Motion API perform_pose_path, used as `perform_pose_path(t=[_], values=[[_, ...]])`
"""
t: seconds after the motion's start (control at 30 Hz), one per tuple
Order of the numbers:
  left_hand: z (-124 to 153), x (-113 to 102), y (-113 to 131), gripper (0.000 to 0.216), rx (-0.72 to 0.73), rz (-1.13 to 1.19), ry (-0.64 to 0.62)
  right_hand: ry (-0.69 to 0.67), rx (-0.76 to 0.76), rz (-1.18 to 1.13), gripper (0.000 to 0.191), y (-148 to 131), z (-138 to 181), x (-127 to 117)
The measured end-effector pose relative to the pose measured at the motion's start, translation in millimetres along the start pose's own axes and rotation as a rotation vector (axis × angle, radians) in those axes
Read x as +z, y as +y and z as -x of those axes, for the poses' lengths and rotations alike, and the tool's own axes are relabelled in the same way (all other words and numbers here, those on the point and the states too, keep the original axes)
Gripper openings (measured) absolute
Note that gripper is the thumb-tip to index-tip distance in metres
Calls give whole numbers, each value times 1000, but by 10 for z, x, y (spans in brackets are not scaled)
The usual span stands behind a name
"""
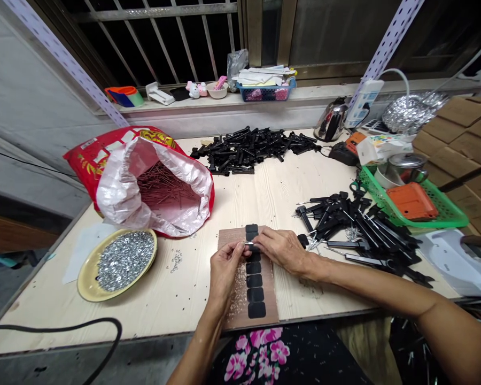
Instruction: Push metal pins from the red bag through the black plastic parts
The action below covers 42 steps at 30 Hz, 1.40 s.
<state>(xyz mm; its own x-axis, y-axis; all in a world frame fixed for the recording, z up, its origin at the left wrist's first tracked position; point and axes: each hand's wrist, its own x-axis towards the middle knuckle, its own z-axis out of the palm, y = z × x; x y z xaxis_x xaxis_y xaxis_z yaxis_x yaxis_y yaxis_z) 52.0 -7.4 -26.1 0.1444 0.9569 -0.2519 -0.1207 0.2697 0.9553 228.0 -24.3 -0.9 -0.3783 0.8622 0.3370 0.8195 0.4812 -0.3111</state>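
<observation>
Black rounded squares (254, 281) adjoin the left grip (225, 261), pinching a pale piece (249, 243); right grip's (285, 249) hold unclear.

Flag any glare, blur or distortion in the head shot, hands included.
Head view: glints on kettle and silver bundle; window dark; perforated posts splay outward at top, suggesting wide-angle stretch; left hand and right hand look fairly sharp; pale item between them too small to identify.

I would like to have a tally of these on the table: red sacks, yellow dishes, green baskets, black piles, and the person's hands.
Red sack: 1
Yellow dish: 1
Green basket: 1
Black piles, rear pile and right pile: 2
Hands, left hand and right hand: 2
Total: 7
</observation>
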Motion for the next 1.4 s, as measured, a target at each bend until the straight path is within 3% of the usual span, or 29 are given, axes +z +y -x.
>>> perform_pose_path(t=[0.17, 0.3, 0.43, 0.57, 0.67, 0.77, 0.9, 1.07, 1.2, 1.37, 1.4], values=[[15, 4, 1, 32, -47, -5, -11, -53, 29, -175, 17, 38, 35, -15], [51, 25, -11, 37, -61, -106, -9, -81, 50, -186, 17, 141, 112, -33], [69, 6, -25, 35, 97, -338, 17, -94, 125, -114, 20, 320, 144, -18], [68, -40, -45, 28, 348, -608, 25, -111, 95, -69, 24, 515, 26, 41], [56, -72, -94, 29, 430, -712, 39, -104, 62, -52, 25, 583, -37, 121], [37, -94, -159, 33, 400, -695, 60, -140, -52, -52, 26, 521, 45, 198], [27, -90, -202, 37, 355, -645, 114, -229, -407, -46, 24, 421, 167, 224], [44, -69, -190, 36, 356, -658, 133, -97, -165, -16, 25, 468, 94, 235], [45, -65, -196, 36, 346, -632, 140, -218, -458, -110, 28, 395, 137, 250], [42, -59, -202, 34, 346, -627, 158, -158, -168, -30, 38, 393, 87, 208], [41, -59, -202, 34, 345, -625, 154, -203, -285, -68, 34, 402, 77, 204]])
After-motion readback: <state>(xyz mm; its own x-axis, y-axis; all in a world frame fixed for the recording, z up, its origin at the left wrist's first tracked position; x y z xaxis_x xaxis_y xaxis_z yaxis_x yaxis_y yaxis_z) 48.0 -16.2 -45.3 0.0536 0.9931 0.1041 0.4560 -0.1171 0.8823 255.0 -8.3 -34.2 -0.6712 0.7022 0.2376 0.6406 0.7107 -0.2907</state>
